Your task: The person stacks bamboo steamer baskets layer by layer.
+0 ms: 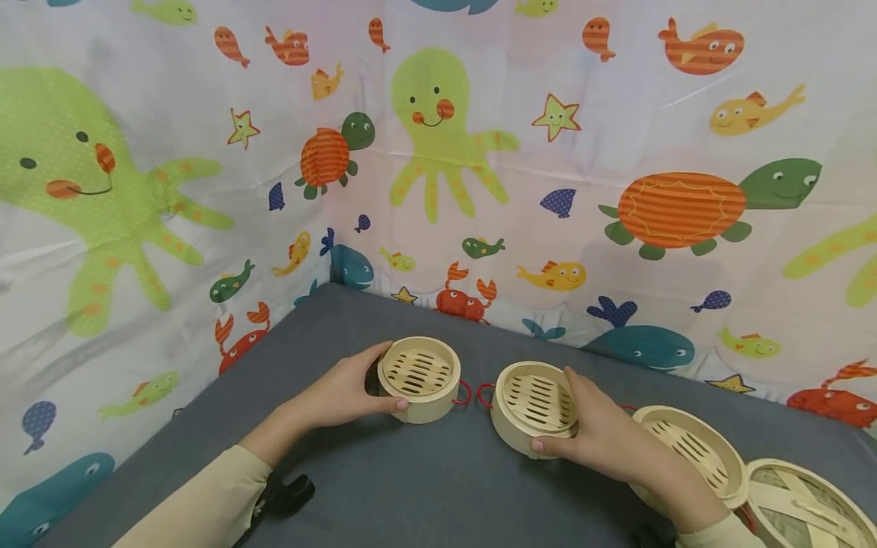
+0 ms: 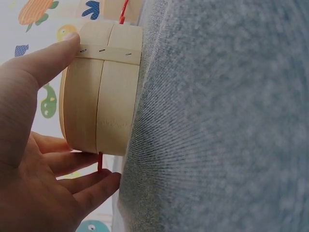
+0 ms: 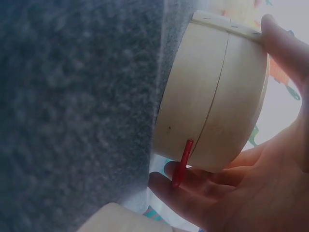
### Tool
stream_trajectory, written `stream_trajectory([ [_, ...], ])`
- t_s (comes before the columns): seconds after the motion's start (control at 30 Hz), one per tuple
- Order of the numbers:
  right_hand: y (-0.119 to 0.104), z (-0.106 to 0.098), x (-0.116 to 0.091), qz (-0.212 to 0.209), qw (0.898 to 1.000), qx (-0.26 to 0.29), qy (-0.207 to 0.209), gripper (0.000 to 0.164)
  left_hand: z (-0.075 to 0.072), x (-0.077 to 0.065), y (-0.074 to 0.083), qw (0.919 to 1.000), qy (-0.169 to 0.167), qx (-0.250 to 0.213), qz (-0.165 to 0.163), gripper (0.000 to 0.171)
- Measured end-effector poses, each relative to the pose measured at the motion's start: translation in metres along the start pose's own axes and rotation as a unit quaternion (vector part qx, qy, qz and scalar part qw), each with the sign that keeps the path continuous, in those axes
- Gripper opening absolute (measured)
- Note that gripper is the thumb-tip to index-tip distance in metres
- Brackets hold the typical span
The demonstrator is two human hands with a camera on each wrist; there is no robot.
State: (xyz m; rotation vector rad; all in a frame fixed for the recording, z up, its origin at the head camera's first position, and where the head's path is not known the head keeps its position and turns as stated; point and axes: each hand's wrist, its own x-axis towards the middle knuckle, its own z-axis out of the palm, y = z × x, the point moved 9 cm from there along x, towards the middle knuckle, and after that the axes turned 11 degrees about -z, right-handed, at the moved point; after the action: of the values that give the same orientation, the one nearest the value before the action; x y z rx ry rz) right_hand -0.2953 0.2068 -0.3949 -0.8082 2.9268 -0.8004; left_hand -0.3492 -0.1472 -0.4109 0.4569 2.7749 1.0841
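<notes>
My left hand (image 1: 346, 392) grips a small round bamboo steamer basket (image 1: 428, 411) from its left side, thumb at the near rim. In the left wrist view this steamer basket (image 2: 101, 106) sits against the grey surface, thumb on its rim band and fingers around the far side. With my right hand (image 1: 606, 430) I hold a second bamboo steamer basket (image 1: 514, 434) by its right side, thumb at the near edge. Slatted floors show inside both, and their red handles face each other across a narrow gap. The right wrist view shows the second basket's wall (image 3: 212, 96) and a red handle (image 3: 182, 164) by my fingers.
Partly behind my right forearm lies a third steamer basket (image 1: 726, 445). Beside it at the far right is a woven bamboo lid (image 1: 802, 506). A grey tabletop (image 1: 418, 487) runs back to curtains (image 1: 479, 190) printed with sea animals. Something black (image 1: 291, 495) lies by my left sleeve.
</notes>
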Motion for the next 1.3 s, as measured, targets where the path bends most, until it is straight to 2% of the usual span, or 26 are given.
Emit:
stream_trajectory([
  [0.17,0.0016,-0.0005,-0.0011,0.008,1.000,-0.006,-0.004,0.141,0.0011,0.0002,-0.0004,1.0000,-0.002,-0.003,-0.001,0.117],
  [0.4,0.0006,-0.0037,-0.0005,-0.004,1.000,-0.009,0.015,0.138,0.0017,-0.0009,-0.0010,0.9999,0.001,-0.010,0.010,0.117],
  [0.83,0.0070,-0.0073,0.0036,0.011,0.999,-0.009,0.035,0.129,0.0016,0.0001,-0.0016,0.9999,0.011,-0.005,0.007,0.116],
  [1.3,0.0041,-0.0090,0.0036,0.030,0.997,-0.042,0.050,0.138,0.0001,-0.0051,-0.0050,0.9999,0.013,-0.012,-0.001,0.115],
])
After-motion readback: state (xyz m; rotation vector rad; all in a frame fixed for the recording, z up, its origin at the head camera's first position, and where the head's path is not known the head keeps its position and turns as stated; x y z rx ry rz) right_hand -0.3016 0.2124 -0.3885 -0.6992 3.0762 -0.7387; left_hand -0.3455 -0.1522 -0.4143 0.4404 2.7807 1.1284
